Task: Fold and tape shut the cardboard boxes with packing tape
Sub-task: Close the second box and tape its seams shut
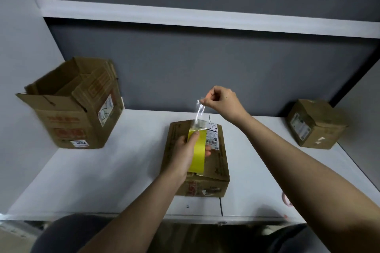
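A closed brown cardboard box (pixel 218 162) with a white shipping label lies on the white table (pixel 102 170) in front of me. My left hand (pixel 185 154) grips a yellow roll of packing tape (pixel 197 150) just above the box's top. My right hand (pixel 221 98) is raised beyond the box and pinches the free end of a clear tape strip (pixel 199 111), which stretches from the roll up to my fingers.
A larger cardboard box (pixel 72 104) with open flaps stands at the back left. A small closed box (pixel 314 123) sits at the back right against the grey wall. A pinkish round object (pixel 286 198) peeks out beside my right forearm near the table's front edge.
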A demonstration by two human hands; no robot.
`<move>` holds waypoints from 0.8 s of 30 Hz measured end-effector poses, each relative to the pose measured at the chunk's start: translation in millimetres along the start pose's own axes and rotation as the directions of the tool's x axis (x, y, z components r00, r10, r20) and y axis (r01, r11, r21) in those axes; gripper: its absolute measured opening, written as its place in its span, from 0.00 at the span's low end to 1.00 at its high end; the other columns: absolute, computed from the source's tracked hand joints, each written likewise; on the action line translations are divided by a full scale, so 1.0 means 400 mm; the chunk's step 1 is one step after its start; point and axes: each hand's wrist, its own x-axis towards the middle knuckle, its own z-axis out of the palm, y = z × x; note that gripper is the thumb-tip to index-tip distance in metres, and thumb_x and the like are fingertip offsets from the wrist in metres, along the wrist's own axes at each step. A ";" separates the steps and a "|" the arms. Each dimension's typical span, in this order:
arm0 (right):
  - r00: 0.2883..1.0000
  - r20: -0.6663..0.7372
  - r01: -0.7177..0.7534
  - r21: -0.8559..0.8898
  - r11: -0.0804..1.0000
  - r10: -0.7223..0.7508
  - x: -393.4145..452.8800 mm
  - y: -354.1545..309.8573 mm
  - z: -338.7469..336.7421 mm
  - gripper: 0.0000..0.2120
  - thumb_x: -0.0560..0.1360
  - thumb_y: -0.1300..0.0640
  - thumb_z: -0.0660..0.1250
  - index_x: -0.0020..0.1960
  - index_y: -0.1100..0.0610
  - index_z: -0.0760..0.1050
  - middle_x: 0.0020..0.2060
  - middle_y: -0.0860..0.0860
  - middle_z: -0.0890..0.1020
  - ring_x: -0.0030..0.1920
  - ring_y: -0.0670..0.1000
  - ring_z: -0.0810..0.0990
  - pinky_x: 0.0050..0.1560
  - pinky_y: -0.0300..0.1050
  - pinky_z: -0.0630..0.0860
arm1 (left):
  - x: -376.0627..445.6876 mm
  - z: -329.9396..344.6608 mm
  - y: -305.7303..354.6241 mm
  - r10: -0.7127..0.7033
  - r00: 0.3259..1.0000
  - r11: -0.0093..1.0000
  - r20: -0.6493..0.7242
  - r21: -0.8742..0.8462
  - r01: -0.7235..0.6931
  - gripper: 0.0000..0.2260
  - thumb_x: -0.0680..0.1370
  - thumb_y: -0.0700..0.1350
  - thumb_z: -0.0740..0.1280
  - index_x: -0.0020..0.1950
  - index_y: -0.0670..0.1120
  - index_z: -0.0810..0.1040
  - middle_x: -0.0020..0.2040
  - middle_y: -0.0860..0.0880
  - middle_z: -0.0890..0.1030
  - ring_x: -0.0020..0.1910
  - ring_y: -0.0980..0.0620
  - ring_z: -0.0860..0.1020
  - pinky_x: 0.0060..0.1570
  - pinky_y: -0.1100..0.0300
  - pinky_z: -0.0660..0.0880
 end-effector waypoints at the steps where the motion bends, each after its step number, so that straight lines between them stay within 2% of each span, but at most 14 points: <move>1: 0.999 0.030 -0.009 -0.006 1.000 0.010 0.003 0.009 0.007 0.12 0.71 0.52 0.75 0.36 0.52 0.73 0.33 0.45 0.79 0.37 0.44 0.76 0.45 0.46 0.74 | 0.009 0.000 -0.012 -0.012 1.000 1.000 -0.002 -0.002 0.012 0.17 0.80 0.51 0.62 0.61 0.39 0.74 0.33 0.45 0.84 0.28 0.51 0.81 0.32 0.62 0.77; 3: 0.996 0.083 -0.018 -0.026 0.999 0.020 0.011 0.026 0.014 0.12 0.72 0.52 0.74 0.36 0.52 0.73 0.34 0.47 0.79 0.37 0.46 0.76 0.45 0.47 0.75 | 0.031 -0.001 -0.031 -0.039 0.999 0.999 -0.005 0.021 0.039 0.19 0.80 0.52 0.62 0.62 0.38 0.73 0.33 0.45 0.84 0.27 0.51 0.81 0.29 0.63 0.76; 6: 0.988 0.154 -0.020 -0.001 1.000 0.020 0.026 0.046 0.014 0.10 0.73 0.55 0.73 0.37 0.52 0.73 0.37 0.51 0.80 0.39 0.47 0.77 0.47 0.49 0.76 | 0.057 -0.004 -0.044 -0.091 0.996 0.994 -0.015 0.059 0.091 0.21 0.80 0.56 0.61 0.63 0.40 0.73 0.33 0.45 0.84 0.28 0.50 0.81 0.31 0.61 0.76; 11: 0.988 0.143 -0.049 -0.018 0.999 0.051 0.049 0.083 0.028 0.10 0.73 0.53 0.73 0.38 0.52 0.73 0.39 0.54 0.82 0.41 0.50 0.79 0.48 0.51 0.76 | 0.072 -0.004 -0.060 -0.079 0.997 0.997 0.022 0.026 0.078 0.18 0.79 0.57 0.62 0.57 0.44 0.76 0.34 0.43 0.82 0.31 0.48 0.80 0.35 0.59 0.77; 13: 0.991 0.108 -0.073 -0.073 0.995 0.081 0.051 0.109 0.051 0.11 0.73 0.50 0.72 0.39 0.53 0.73 0.38 0.52 0.82 0.42 0.53 0.80 0.48 0.52 0.76 | 0.060 -0.014 -0.081 -0.047 0.994 0.997 0.100 0.063 0.041 0.18 0.78 0.57 0.63 0.61 0.47 0.73 0.41 0.43 0.83 0.39 0.48 0.81 0.42 0.57 0.77; 15: 0.993 0.076 -0.084 -0.103 0.991 0.092 0.051 0.131 0.073 0.10 0.74 0.50 0.71 0.40 0.53 0.73 0.39 0.47 0.80 0.43 0.51 0.79 0.48 0.52 0.76 | 0.042 -0.028 -0.101 0.018 0.982 0.995 0.190 0.092 -0.037 0.12 0.80 0.51 0.62 0.61 0.49 0.72 0.41 0.44 0.82 0.42 0.51 0.81 0.41 0.59 0.77; 18: 0.992 0.076 -0.090 -0.085 0.992 0.097 0.055 0.156 0.095 0.09 0.74 0.51 0.72 0.40 0.53 0.74 0.51 0.49 0.79 0.49 0.50 0.79 0.56 0.53 0.76 | 0.033 -0.044 -0.122 0.100 0.973 0.986 0.210 0.110 -0.125 0.10 0.79 0.48 0.63 0.60 0.52 0.73 0.44 0.45 0.84 0.47 0.48 0.81 0.44 0.58 0.76; 19: 0.990 0.081 -0.108 -0.078 0.991 0.114 0.057 0.161 0.100 0.09 0.74 0.51 0.71 0.40 0.53 0.74 0.52 0.49 0.79 0.48 0.51 0.80 0.55 0.53 0.76 | 0.036 -0.048 -0.127 0.114 0.973 0.985 0.201 0.102 -0.137 0.10 0.79 0.48 0.63 0.60 0.52 0.73 0.45 0.45 0.84 0.48 0.47 0.82 0.45 0.57 0.76; 22: 0.986 0.060 -0.150 -0.084 0.985 0.155 0.060 0.167 0.105 0.10 0.74 0.50 0.71 0.38 0.49 0.73 0.38 0.44 0.82 0.43 0.51 0.81 0.50 0.55 0.78 | 0.030 -0.049 -0.116 0.141 0.972 0.977 0.189 0.135 -0.167 0.08 0.81 0.46 0.60 0.59 0.50 0.73 0.40 0.46 0.84 0.42 0.50 0.82 0.40 0.59 0.77; 24: 0.991 -0.005 -0.134 -0.099 0.986 0.135 0.057 0.154 0.093 0.10 0.74 0.48 0.70 0.39 0.51 0.73 0.35 0.43 0.82 0.42 0.50 0.81 0.49 0.54 0.78 | 0.030 -0.044 -0.102 0.154 0.977 0.975 0.147 0.138 -0.174 0.08 0.81 0.47 0.60 0.57 0.46 0.74 0.35 0.45 0.82 0.36 0.50 0.82 0.36 0.58 0.76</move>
